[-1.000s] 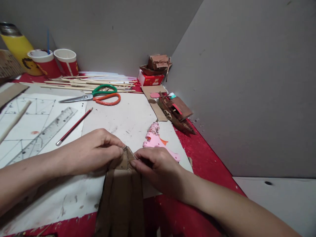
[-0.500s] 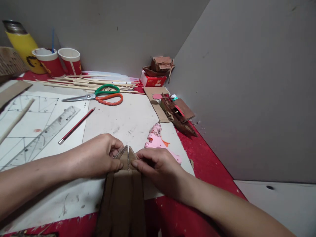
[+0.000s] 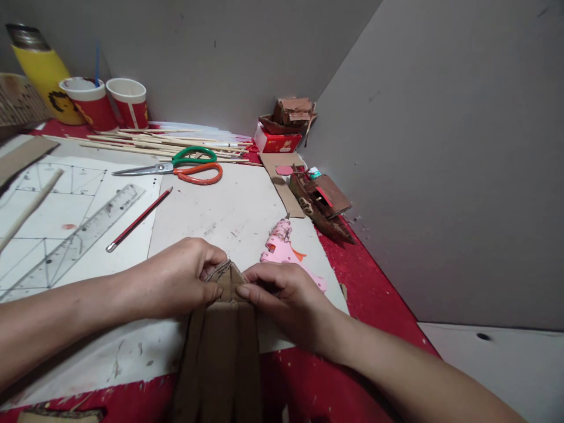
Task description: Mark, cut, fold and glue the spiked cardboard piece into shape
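Note:
A long brown cardboard piece (image 3: pixel 218 358) with fold lines runs toward me from between my hands. Its far end tapers to a point, where two flaps meet along a middle seam. My left hand (image 3: pixel 187 279) pinches the left flap between thumb and fingers. On the other side, my right hand (image 3: pixel 286 294) grips the right flap the same way, thumb on top. Both sets of fingertips are partly hidden behind the cardboard. Just beyond my right hand lies a pink glue gun (image 3: pixel 282 249), its nozzle pointing away.
Scissors (image 3: pixel 176 169), a pencil (image 3: pixel 138 220), a clear ruler (image 3: pixel 83 232) and thin wooden sticks (image 3: pixel 145 142) lie on the white sheet. Paper cups (image 3: pixel 129 106) and a yellow bottle (image 3: pixel 46 76) stand at the back left. Brown model boats (image 3: pixel 319 208) sit along the right wall.
The two flaps at the cardboard's tip have come together; the gap that showed between them is closed. Both hands keep their grip, and the view has shifted slightly.

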`<state>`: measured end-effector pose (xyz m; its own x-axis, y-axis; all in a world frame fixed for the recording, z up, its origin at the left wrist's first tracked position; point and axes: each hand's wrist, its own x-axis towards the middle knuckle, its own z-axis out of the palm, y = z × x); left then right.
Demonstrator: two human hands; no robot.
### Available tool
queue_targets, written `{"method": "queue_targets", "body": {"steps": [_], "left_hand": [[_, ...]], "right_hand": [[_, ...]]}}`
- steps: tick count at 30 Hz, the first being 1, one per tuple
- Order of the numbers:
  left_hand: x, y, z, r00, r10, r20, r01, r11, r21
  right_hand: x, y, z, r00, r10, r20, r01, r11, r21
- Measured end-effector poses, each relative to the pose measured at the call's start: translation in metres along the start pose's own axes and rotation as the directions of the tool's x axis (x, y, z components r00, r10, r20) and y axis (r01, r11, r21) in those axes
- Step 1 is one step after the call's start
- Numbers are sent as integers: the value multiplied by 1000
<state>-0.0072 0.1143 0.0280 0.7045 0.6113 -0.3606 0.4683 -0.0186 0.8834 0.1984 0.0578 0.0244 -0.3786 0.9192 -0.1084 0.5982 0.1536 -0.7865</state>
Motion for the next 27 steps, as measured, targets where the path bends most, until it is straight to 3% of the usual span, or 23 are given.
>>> {"method": "queue_targets", "body": {"steps": [16,27], "left_hand": [[1,1,4,998,-23,55,32,987,-155],[0,-1,-1,999,5,48,-4,1000,-6]], "right_hand": [[3,-1,1,1000,30,-5,-30,998,49],[1,1,3,997,76,14,-78,979,188]]}}
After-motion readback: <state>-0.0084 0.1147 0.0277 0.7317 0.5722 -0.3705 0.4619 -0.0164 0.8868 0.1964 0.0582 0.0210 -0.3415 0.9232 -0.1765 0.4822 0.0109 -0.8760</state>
